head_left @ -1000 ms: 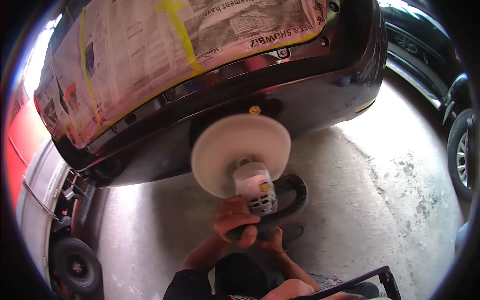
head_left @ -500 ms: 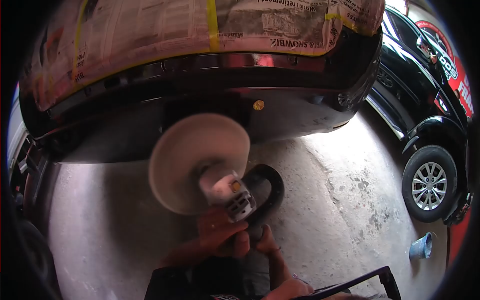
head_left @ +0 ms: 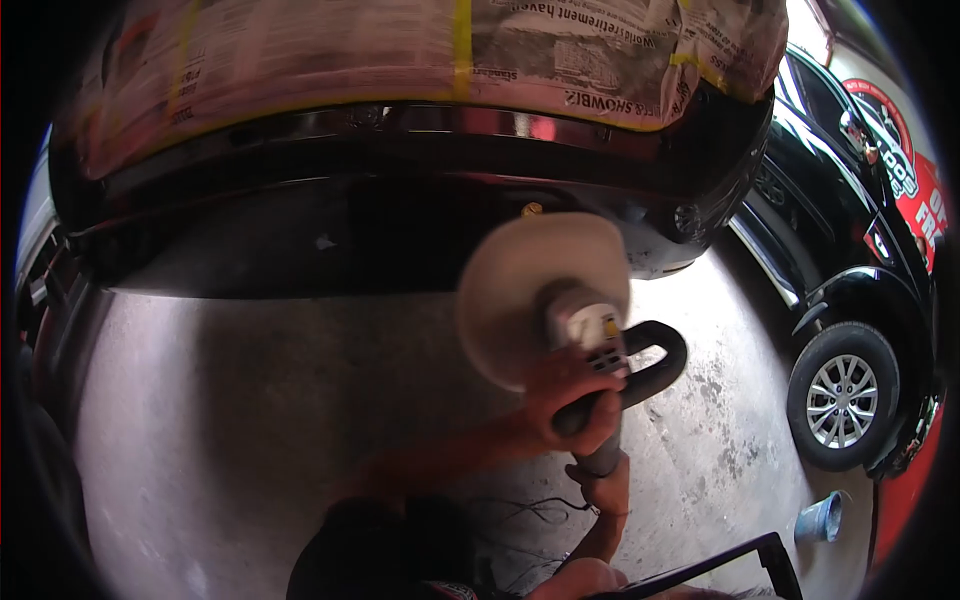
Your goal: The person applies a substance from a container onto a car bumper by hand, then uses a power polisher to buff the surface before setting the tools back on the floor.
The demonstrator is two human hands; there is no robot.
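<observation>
— The polisher (head_left: 588,322) has moved right since the earlier frame. Its pale pad (head_left: 500,300) was left of the small orange spot (head_left: 532,209) on the dark bumper (head_left: 250,245); now it sits right under that spot.

— What does that mean for the work?

— I'd judge the pass has travelled toward the bumper's right corner, leaving the left stretch uncovered. The pad is blurred, and I can't tell whether it touches the paint.

— And the fingers, left to right?

— The pad comes first, overlapping the bumper's lower edge. Then the left hand (head_left: 577,398), just behind the tool's head, its fingers clamped on the near end of the black loop handle (head_left: 665,365). A little right and closer to the body, the right hand (head_left: 606,488) has its fingers wrapped round the rear grip (head_left: 602,457).

— So the head lies ahead of both?

— Yes, and the loop curves out right of the left fingers. Well apart, farther right, a blue bucket (head_left: 820,519) stands on the floor (head_left: 730,500).
</observation>
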